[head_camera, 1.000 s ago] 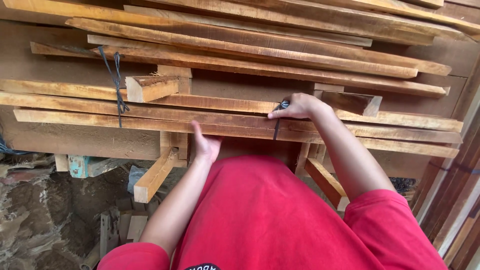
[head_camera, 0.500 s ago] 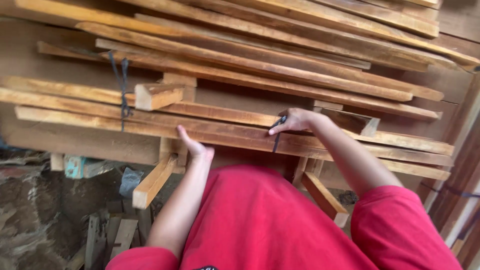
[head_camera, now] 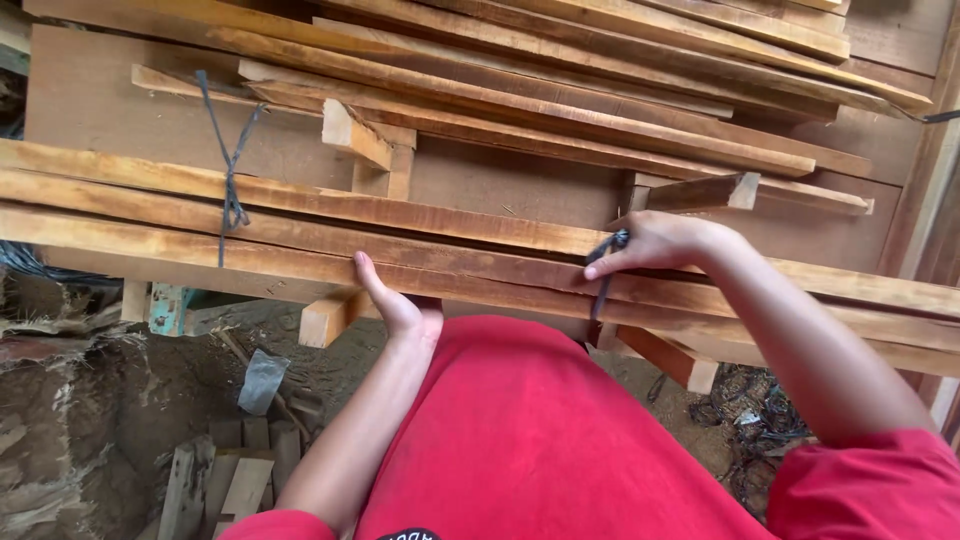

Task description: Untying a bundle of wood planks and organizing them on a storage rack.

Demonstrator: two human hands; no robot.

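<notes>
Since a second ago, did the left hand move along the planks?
Cannot tell. The left hand sits under the planks at much the same spot past the dark tie; mostly the camera swung.
</notes>
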